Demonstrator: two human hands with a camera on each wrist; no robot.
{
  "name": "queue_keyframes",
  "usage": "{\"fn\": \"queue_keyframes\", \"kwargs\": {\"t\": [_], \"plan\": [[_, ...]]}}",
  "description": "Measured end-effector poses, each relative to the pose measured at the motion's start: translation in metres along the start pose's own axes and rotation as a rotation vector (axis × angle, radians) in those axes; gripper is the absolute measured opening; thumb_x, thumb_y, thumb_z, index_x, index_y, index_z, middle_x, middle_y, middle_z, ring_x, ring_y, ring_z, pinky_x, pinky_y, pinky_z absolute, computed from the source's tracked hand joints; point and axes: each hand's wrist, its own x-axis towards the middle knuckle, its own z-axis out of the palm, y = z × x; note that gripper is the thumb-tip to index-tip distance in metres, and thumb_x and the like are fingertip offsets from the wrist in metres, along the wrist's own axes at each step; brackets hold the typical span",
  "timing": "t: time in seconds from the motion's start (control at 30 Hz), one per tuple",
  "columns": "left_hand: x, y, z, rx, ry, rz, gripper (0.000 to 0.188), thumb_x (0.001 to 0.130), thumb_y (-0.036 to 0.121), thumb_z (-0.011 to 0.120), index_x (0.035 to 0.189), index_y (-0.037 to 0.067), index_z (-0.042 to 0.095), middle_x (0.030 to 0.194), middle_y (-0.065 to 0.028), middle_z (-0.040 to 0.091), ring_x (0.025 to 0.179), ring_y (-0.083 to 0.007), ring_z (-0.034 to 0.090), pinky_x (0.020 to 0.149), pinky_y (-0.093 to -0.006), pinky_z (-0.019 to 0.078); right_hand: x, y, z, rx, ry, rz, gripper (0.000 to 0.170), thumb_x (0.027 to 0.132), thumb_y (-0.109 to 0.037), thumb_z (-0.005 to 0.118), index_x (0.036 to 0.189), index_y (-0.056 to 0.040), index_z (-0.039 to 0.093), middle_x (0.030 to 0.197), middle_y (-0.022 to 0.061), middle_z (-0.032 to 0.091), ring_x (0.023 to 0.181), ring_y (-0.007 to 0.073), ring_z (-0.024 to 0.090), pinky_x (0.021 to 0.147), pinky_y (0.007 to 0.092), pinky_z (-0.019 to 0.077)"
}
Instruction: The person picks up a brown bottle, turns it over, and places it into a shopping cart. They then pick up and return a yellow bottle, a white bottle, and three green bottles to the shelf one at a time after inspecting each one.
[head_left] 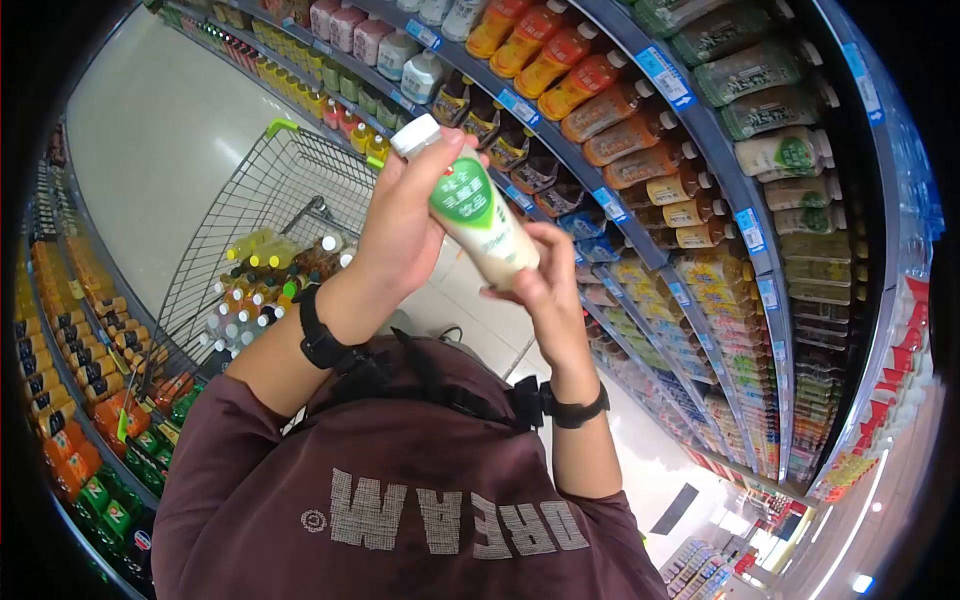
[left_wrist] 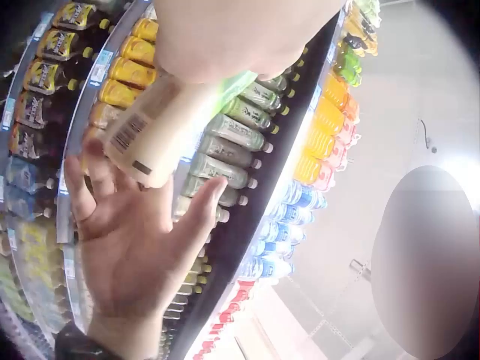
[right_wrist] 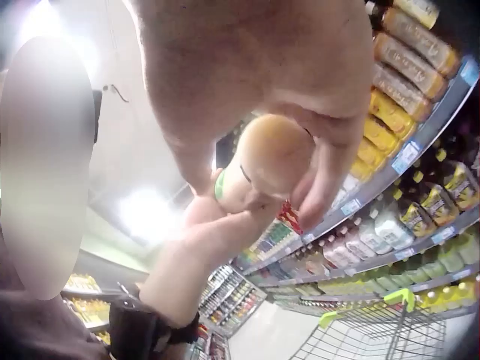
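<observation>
Head view: bottle of cream-white drink (head_left: 492, 232) held in left hand (head_left: 398, 222), gripped at upper end just below white cap (head_left: 416, 134); left fingers curled round, narrow, thumb laid across near side at shoulder, fingertips just showing at far side; tilted, cap toward upper left, base toward lower right; green label (head_left: 468, 190) facing camera, partly left uncovered by left grip.

Right hand (head_left: 557, 305) at base end; right fingers beside lower body, thumb close under base; in left wrist view, right fingers fairly wide and loosely extended behind base, thumb well apart from bottle; barcode (left_wrist: 132, 135) visible on lower side; in right wrist view, base turned toward camera, between right fingers and thumb side; firmness of right contact: cannot tell.

Clear of floor and shelves, raised between both hands; near shopping cart (head_left: 282, 126) in head view, loaded with assorted drink bottles (head_left: 262, 285); across from hands, shelf (head_left: 712, 145) stocked in rows, with orange drink bottles (head_left: 548, 52) and blue-and-white price tags (head_left: 665, 72); black wrist straps (head_left: 578, 408) worn on both wrists.
</observation>
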Motion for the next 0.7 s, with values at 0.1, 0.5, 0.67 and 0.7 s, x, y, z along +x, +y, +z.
{"fn": "queue_keyframes", "kwargs": {"t": [0.1,0.5,0.67,0.7], "plan": [[0.009,-0.007,-0.020,-0.042,0.050,-0.001,0.027,0.105,0.027,0.059,0.119,0.005,0.059,0.117,-0.0084,0.066,0.114,-0.0210,0.064,0.103,-0.0392,0.0494,0.008,0.013,0.012,-0.573,0.089,-0.033,0.061,0.091,-0.015,0.076,0.140,-0.0044,0.041,0.129,0.0130,0.057,0.110,0.0185,0.062,0.081,0.0323,0.0601],[0.054,0.052,-0.302,0.736,0.630,0.086,0.056,0.087,0.032,0.084,0.121,0.001,0.053,0.106,-0.0093,0.066,0.090,-0.0146,0.066,0.076,-0.0278,0.0560,-0.002,0.219,-0.164,-1.000,0.121,0.508,0.064,0.101,-0.047,0.059,0.147,-0.0060,0.042,0.133,0.0270,0.063,0.123,0.0379,0.062,0.103,0.0429,0.0470],[0.086,0.018,-0.481,0.900,0.969,0.112,0.066,0.079,0.031,0.087,0.125,-0.001,0.052,0.122,-0.0178,0.059,0.108,-0.0266,0.061,0.090,-0.0402,0.0531,-0.214,0.320,-0.268,-0.460,0.411,1.140,0.048,0.098,-0.055,0.059,0.129,-0.0183,0.052,0.105,0.0066,0.062,0.086,0.0220,0.065,0.069,0.0402,0.0550],[0.090,0.008,-0.495,1.019,1.000,0.076,0.064,0.077,0.030,0.087,0.124,0.000,0.057,0.120,-0.0206,0.061,0.108,-0.0313,0.061,0.093,-0.0423,0.0513,-0.256,0.309,-0.264,-0.312,0.450,1.253,0.046,0.098,-0.052,0.059,0.126,-0.0160,0.053,0.104,0.0071,0.062,0.086,0.0226,0.061,0.069,0.0411,0.0527]]}}
